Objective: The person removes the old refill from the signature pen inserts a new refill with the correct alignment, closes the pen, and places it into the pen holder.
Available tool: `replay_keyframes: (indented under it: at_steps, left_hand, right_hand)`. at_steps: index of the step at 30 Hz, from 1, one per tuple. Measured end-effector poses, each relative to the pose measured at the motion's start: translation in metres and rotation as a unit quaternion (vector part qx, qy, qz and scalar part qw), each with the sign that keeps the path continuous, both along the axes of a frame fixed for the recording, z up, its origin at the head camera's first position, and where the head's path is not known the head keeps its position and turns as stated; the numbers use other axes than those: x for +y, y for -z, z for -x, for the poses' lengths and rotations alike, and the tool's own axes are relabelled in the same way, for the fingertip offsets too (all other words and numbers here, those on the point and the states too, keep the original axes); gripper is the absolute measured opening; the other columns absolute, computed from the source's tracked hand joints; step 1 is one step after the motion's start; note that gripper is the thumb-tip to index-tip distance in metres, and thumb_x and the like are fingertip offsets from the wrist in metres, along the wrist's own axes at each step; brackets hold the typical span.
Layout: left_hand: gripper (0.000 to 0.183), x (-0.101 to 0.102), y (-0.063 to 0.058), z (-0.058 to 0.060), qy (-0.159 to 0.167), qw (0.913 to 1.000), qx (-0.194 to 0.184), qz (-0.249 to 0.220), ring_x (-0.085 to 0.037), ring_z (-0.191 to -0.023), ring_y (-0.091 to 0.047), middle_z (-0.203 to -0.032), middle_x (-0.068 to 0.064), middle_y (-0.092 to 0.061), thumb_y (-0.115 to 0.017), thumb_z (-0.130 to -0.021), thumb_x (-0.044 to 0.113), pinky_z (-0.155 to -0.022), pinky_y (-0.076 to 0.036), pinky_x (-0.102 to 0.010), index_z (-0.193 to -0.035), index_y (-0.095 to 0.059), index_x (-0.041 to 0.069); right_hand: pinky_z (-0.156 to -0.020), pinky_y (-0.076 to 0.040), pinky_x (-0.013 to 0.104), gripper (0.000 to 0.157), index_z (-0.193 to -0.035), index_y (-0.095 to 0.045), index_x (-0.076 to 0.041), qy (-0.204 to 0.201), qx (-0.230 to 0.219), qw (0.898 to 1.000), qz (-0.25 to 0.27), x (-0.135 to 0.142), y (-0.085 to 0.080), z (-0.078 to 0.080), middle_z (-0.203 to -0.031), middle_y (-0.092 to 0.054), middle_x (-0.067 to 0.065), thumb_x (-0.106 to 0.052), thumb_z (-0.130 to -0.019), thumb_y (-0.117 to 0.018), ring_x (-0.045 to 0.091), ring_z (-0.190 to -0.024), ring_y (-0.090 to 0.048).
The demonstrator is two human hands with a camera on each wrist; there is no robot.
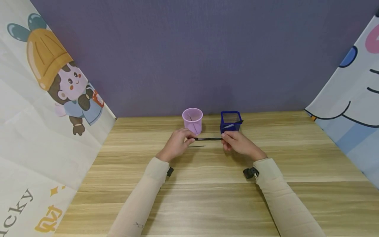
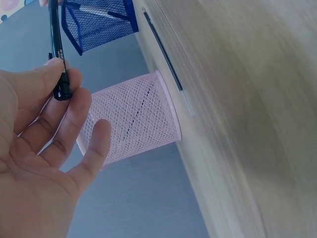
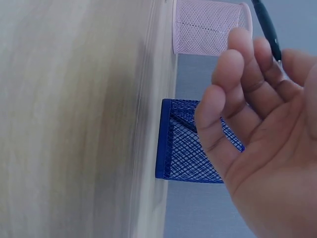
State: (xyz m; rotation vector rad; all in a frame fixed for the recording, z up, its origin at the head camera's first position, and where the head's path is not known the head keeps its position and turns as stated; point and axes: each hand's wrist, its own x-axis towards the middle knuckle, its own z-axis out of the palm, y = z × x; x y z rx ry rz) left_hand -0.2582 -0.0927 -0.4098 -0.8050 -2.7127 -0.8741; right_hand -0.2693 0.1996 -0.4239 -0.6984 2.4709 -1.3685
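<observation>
A slim black pen (image 1: 208, 139) is held level between the two hands, above the table. My left hand (image 1: 177, 142) pinches its left end between thumb and fingers; in the left wrist view small pale print shows on the black barrel (image 2: 62, 74). At the pen's other end, the thumb and forefinger of my right hand (image 1: 240, 143) pinch the tip, while its remaining fingers curve loosely. Below the pen, a thin dark refill with a clear end (image 2: 166, 54) lies on the wooden table (image 1: 207, 204).
Behind my left hand stands a pink mesh pen cup (image 1: 197, 126) with a thin dark stick leaning inside. A blue square mesh holder (image 1: 225, 129), just behind my right hand, contains a dark pen with a clear part (image 1: 232, 125). A grey-blue panel (image 1: 207, 59) rises along the table's back edge.
</observation>
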Motion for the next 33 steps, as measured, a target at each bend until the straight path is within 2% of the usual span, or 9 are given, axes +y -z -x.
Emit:
replay_keyframes:
  at_steps: [4, 8, 12, 19, 26, 30, 33]
  left_hand:
    - [0.012, 0.000, 0.001, 0.001, -0.006, 1.0000, -0.004, 0.003, -0.021, -0.101, -0.069, -0.106, -0.004, -0.076, -0.072, -0.095, 0.012, -0.100, -0.053, -0.041, -0.105, -0.078, 0.010]
    - [0.012, -0.001, 0.000, 0.001, -0.010, 0.9999, -0.006, 0.004, -0.021, -0.100, -0.068, -0.106, -0.004, -0.076, -0.071, -0.095, 0.012, -0.099, -0.053, -0.041, -0.105, -0.078, 0.011]
    - [0.011, -0.001, 0.000, 0.000, -0.009, 0.9999, -0.007, 0.004, -0.021, -0.099, -0.068, -0.106, -0.004, -0.076, -0.072, -0.095, 0.012, -0.098, -0.053, -0.041, -0.105, -0.078, 0.010]
    - [0.011, -0.001, 0.001, 0.000, -0.007, 0.9999, -0.007, 0.004, -0.021, -0.100, -0.069, -0.106, -0.005, -0.076, -0.072, -0.095, 0.011, -0.099, -0.053, -0.042, -0.104, -0.078, 0.010]
    - [0.011, 0.000, 0.001, 0.000, -0.005, 1.0000, -0.004, 0.001, -0.021, -0.101, -0.069, -0.107, -0.006, -0.076, -0.072, -0.095, 0.011, -0.098, -0.054, -0.041, -0.104, -0.078, 0.009]
    - [0.011, 0.000, 0.001, 0.000, -0.003, 1.0000, -0.001, 0.000, -0.022, -0.100, -0.069, -0.106, -0.006, -0.076, -0.072, -0.094, 0.010, -0.097, -0.054, -0.041, -0.104, -0.078, 0.009]
    - [0.011, 0.000, 0.002, 0.001, -0.002, 1.0000, 0.002, 0.001, -0.022, -0.100, -0.069, -0.106, -0.006, -0.076, -0.072, -0.094, 0.010, -0.097, -0.054, -0.041, -0.104, -0.078, 0.009]
  right_hand:
    - [-0.054, -0.047, 0.029, 0.035, -0.103, -0.058, 0.005, -0.006, 0.015, 1.000, 0.005, 0.001, 0.001, 0.001, -0.078, -0.065, 0.016, -0.027, -0.111, -0.046, 0.024, -0.064, -0.058]
    - [-0.050, -0.041, 0.026, 0.030, -0.107, -0.057, 0.005, -0.010, 0.011, 1.000, 0.011, 0.001, 0.001, 0.001, -0.077, -0.061, 0.022, -0.024, -0.108, -0.053, 0.033, -0.062, -0.054]
    - [-0.051, -0.041, 0.025, 0.029, -0.108, -0.059, 0.005, -0.006, 0.008, 1.000, 0.009, 0.001, 0.000, 0.000, -0.078, -0.062, 0.022, -0.024, -0.108, -0.054, 0.036, -0.064, -0.054]
    - [-0.053, -0.044, 0.026, 0.028, -0.104, -0.058, 0.004, -0.004, 0.008, 1.000, 0.006, 0.001, 0.000, -0.001, -0.078, -0.064, 0.015, -0.024, -0.108, -0.054, 0.027, -0.065, -0.057]
    - [-0.055, -0.044, 0.025, 0.022, -0.103, -0.057, 0.001, 0.002, 0.003, 1.000, -0.001, 0.000, 0.000, -0.001, -0.079, -0.065, 0.018, -0.019, -0.109, -0.051, 0.038, -0.070, -0.058]
    - [-0.054, -0.042, 0.024, 0.020, -0.099, -0.058, -0.001, 0.011, 0.002, 1.000, -0.010, -0.002, -0.005, -0.004, -0.078, -0.064, 0.019, -0.015, -0.109, -0.048, 0.043, -0.071, -0.058]
    - [-0.053, -0.040, 0.023, 0.020, -0.095, -0.058, -0.002, 0.016, 0.001, 1.000, -0.015, -0.006, -0.017, -0.012, -0.078, -0.064, 0.020, -0.014, -0.109, -0.049, 0.044, -0.071, -0.057]
